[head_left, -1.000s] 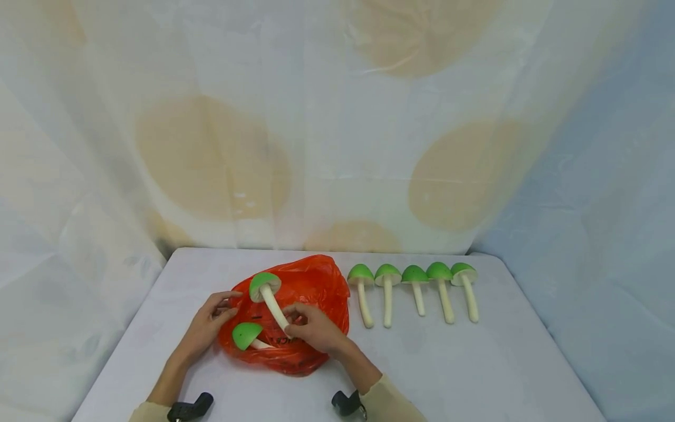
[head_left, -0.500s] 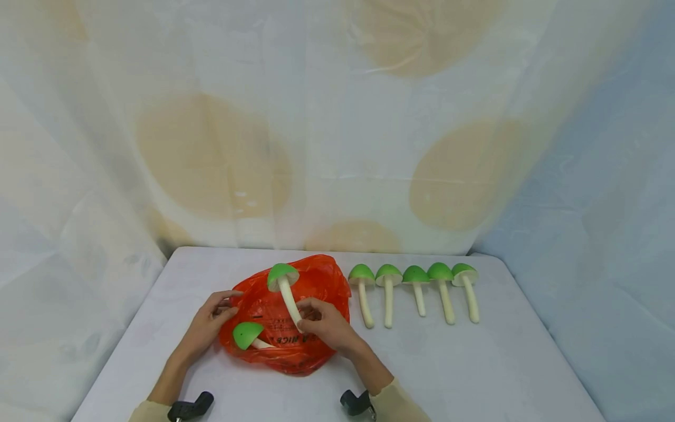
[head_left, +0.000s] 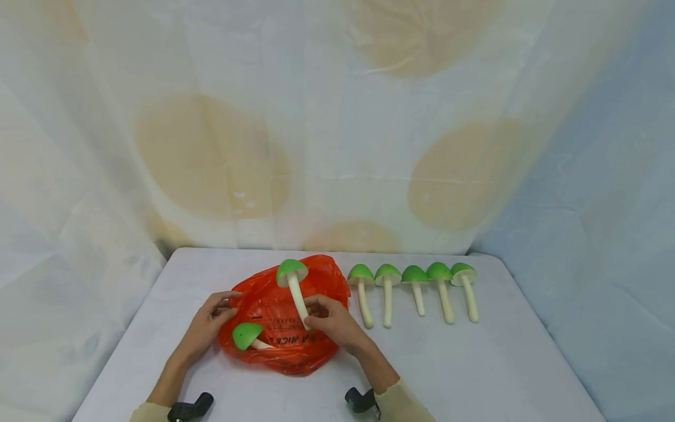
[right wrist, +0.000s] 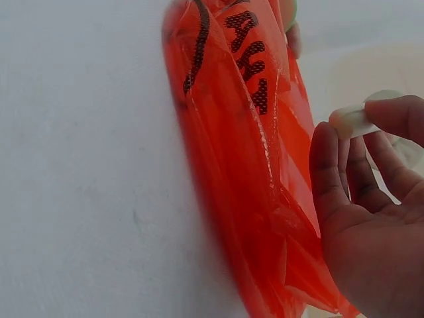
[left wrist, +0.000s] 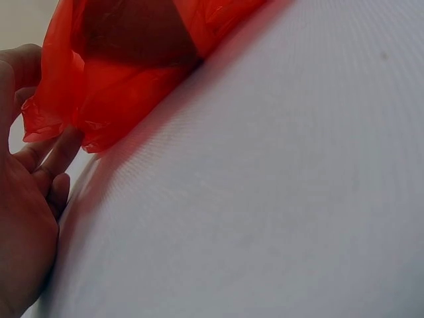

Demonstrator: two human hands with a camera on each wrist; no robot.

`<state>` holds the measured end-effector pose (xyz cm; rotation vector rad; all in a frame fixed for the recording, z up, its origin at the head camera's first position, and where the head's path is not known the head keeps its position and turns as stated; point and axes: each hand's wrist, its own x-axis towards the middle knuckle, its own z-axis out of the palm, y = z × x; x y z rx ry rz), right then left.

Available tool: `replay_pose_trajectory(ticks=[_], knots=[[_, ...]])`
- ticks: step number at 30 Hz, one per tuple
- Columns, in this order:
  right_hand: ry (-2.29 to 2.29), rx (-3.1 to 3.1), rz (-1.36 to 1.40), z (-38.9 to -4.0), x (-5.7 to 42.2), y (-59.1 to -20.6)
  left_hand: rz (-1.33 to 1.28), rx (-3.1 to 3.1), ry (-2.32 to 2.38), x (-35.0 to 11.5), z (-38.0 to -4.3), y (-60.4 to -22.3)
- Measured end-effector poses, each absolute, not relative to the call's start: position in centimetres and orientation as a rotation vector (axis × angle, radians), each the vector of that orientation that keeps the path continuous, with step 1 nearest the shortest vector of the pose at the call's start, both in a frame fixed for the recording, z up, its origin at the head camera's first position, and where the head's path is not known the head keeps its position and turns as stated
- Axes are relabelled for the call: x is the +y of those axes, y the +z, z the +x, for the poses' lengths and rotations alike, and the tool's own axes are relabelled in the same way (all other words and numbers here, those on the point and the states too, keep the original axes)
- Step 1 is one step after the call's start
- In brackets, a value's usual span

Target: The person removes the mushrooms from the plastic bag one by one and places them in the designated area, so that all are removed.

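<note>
A toy mushroom (head_left: 296, 295) with a green cap and pale stem is pinched low on its stem by my right hand (head_left: 337, 324), over the red plastic bag (head_left: 328, 279). In the right wrist view the stem's end (right wrist: 349, 123) shows between thumb and fingers. My left hand (head_left: 204, 328) holds the bag's left rim, and in the left wrist view its fingers (left wrist: 65, 151) meet the red plastic. Another green-capped mushroom (head_left: 246, 336) lies at the bag's mouth near that hand, cap outward, stem partly hidden by the bag's front fold.
To the right of the bag, several more green-capped mushrooms (head_left: 387, 293) lie in a row, caps toward the back. All stand on a white-covered table (head_left: 474, 375). A pale curtain (head_left: 337, 117) with tan circles hangs behind it.
My right hand has moved right with the mushroom, carrying it from the left part of the bag toward its middle. The left hand and the other mushrooms have stayed in place.
</note>
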<state>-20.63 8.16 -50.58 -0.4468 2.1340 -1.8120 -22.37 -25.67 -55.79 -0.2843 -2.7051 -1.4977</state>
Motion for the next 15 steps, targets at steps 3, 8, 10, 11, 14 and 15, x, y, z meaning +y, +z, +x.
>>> replay_pose_trajectory(ticks=[3, 8, 10, 11, 14, 15], knots=[[-1.808, 2.139, -0.445, -20.64, 8.34, -50.56, -0.285, -2.708, -1.495, -25.65, -22.39, -55.91], [-1.803, 2.162, -0.415, -20.65, 8.62, -50.34, -0.288, -2.709, -1.498, -25.63, -22.39, -55.88], [-1.802, 2.172, -0.407, -20.67, 8.73, -50.34, -0.290, -2.703, -1.503, -25.62, -22.39, -55.84], [-1.801, 2.177, -0.404, -20.69, 8.79, -50.35, -0.291, -2.700, -1.507, -25.61, -22.39, -55.82], [-1.801, 2.184, -0.387, -20.68, 8.98, -50.44, -0.293, -2.694, -1.514, -25.61, -22.41, -55.85], [-1.805, 2.182, -0.382, -20.65, 9.04, -50.44, -0.295, -2.693, -1.517, -25.61, -22.43, -55.88]])
